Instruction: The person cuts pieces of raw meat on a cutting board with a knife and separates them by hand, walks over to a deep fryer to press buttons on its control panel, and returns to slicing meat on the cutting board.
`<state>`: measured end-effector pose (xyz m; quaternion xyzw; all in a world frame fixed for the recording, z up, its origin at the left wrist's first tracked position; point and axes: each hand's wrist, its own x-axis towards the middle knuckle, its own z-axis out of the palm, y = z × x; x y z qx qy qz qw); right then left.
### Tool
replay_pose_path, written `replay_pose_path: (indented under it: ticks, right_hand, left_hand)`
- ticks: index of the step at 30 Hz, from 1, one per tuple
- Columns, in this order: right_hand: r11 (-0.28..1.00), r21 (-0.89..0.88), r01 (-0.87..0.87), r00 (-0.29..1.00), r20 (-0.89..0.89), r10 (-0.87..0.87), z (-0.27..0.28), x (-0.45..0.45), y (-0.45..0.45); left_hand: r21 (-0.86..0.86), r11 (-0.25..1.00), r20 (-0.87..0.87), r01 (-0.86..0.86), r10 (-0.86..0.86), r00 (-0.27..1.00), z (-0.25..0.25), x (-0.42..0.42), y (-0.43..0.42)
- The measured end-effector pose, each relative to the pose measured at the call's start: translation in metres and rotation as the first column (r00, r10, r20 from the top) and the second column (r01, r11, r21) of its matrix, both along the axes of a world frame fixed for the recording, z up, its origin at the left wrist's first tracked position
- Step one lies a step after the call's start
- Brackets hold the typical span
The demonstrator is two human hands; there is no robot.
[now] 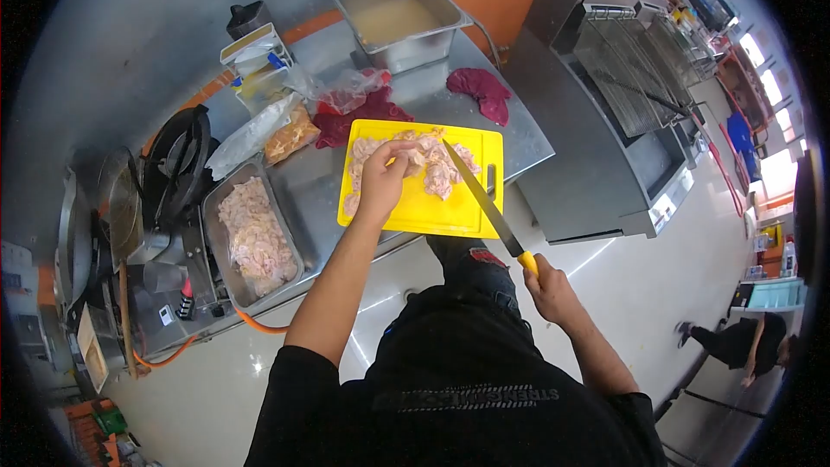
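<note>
On the steel table lies a yellow cutting board (415, 222) bearing several pieces of raw chicken (438, 180). My left hand (383, 180) is over the board's left half, its fingers curled onto a piece of chicken; the fingertips are partly hidden. My right hand (553, 291) grips the yellow handle of a long knife (484, 201) beyond the board's near right corner. The blade slants up and left across the board, its tip close to the chicken at the far edge.
A steel pan of chicken (257, 238) stands at the left. Behind the board are maroon cloths (480, 93), bagged orange food (291, 134) and a deep steel container (402, 22) of cloudy liquid. Fryer baskets (622, 69) hang at the right. Another person (742, 342) is far right.
</note>
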<state>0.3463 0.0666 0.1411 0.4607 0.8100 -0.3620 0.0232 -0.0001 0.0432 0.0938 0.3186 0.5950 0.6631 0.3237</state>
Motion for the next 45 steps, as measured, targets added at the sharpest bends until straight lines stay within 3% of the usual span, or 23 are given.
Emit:
replay_pose_path:
  ticks: [1, 3, 7, 9, 16, 17, 18, 22, 24, 27, 37, 43, 45]
  right_hand:
    - [1.0, -0.004, 0.018, 1.0, -0.009, -0.018, 0.001, 0.0, 0.001]
    - [1.0, -0.026, 0.003, 1.0, 0.003, -0.003, 0.001, 0.0, 0.001]
    - [0.996, -0.068, -0.054, 0.997, 0.054, 0.058, -0.005, -0.007, -0.008]
    - [0.993, -0.095, -0.075, 0.995, 0.058, 0.08, -0.009, -0.011, -0.014]
    - [0.984, -0.081, -0.158, 0.98, 0.112, 0.166, -0.032, -0.015, -0.02]
    - [0.983, -0.073, -0.17, 0.978, 0.109, 0.177, -0.033, -0.014, -0.02]
    - [0.981, -0.066, -0.182, 0.976, 0.107, 0.188, -0.033, -0.013, -0.021]
    - [0.981, -0.056, -0.187, 0.978, 0.087, 0.192, -0.029, -0.013, -0.021]
    - [0.98, -0.04, -0.197, 0.972, 0.12, 0.2, -0.028, -0.015, -0.02]
    - [0.979, -0.089, -0.183, 0.973, 0.129, 0.194, -0.031, -0.014, -0.019]
    - [0.971, -0.172, -0.164, 0.98, 0.086, 0.18, -0.037, -0.028, -0.023]
    - [0.984, -0.085, -0.158, 0.987, 0.028, 0.161, -0.066, -0.062, -0.018]
    - [0.977, 0.03, -0.211, 0.976, -0.051, 0.212, -0.075, -0.076, -0.014]
  left_hand:
    - [0.0, 1.0, 0.0, -0.001, 0.001, 1.0, -0.001, 0.003, -0.002]
    - [-0.079, 0.997, 0.295, -0.021, 0.043, 0.954, -0.009, 0.014, -0.015]
    - [-0.239, 0.968, 0.346, -0.073, 0.155, 0.925, -0.068, 0.033, -0.052]
    - [-0.393, 0.919, 0.169, -0.04, 0.114, 0.979, -0.084, 0.031, -0.068]
    - [-0.516, 0.856, -0.085, -0.038, -0.006, 0.996, -0.072, 0.018, -0.081]
    - [-0.509, 0.843, -0.402, -0.173, -0.055, 0.914, -0.07, 0.017, -0.081]
    - [-0.46, 0.837, -0.673, -0.298, -0.109, 0.732, -0.066, 0.018, -0.081]
    - [-0.385, 0.842, -0.75, -0.379, -0.047, 0.659, -0.056, 0.032, -0.071]
    - [-0.421, 0.837, -0.771, -0.348, -0.128, 0.624, -0.062, 0.032, -0.064]
    - [-0.38, 0.843, -0.812, -0.381, -0.107, 0.573, -0.071, 0.03, -0.059]
    - [-0.278, 0.855, -0.858, -0.437, -0.015, 0.514, -0.092, 0.028, -0.047]
    - [-0.223, 0.881, -0.876, -0.418, 0.007, 0.482, -0.09, 0.028, -0.047]
    - [-0.235, 0.885, -0.89, -0.403, -0.028, 0.456, -0.089, 0.028, -0.049]
